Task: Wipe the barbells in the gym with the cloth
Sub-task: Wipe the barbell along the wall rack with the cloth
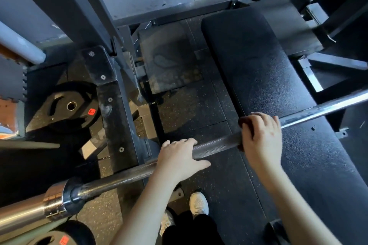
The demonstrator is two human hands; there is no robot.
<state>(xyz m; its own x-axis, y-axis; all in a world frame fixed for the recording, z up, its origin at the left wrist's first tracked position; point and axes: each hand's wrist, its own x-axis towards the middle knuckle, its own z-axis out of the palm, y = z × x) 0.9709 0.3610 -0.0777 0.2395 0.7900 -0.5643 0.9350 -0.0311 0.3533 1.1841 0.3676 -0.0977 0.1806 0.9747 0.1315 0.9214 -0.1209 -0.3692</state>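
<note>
A steel barbell (123,179) runs from the lower left, where its chrome sleeve (23,213) shows, up to the right edge. My left hand (179,157) grips the knurled shaft near the middle of the view. To its right, my right hand (262,137) is wrapped over the bar with a dark reddish-brown cloth (245,122) pressed around the shaft; only the cloth's left edge shows past my fingers.
A black padded bench (268,77) lies under the bar on the right. The dark rack upright (111,105) stands at the left, with a black weight plate (69,107) on the floor beside it. Another plate (59,238) is at the bottom left. My white shoe (199,203) is on the rubber floor.
</note>
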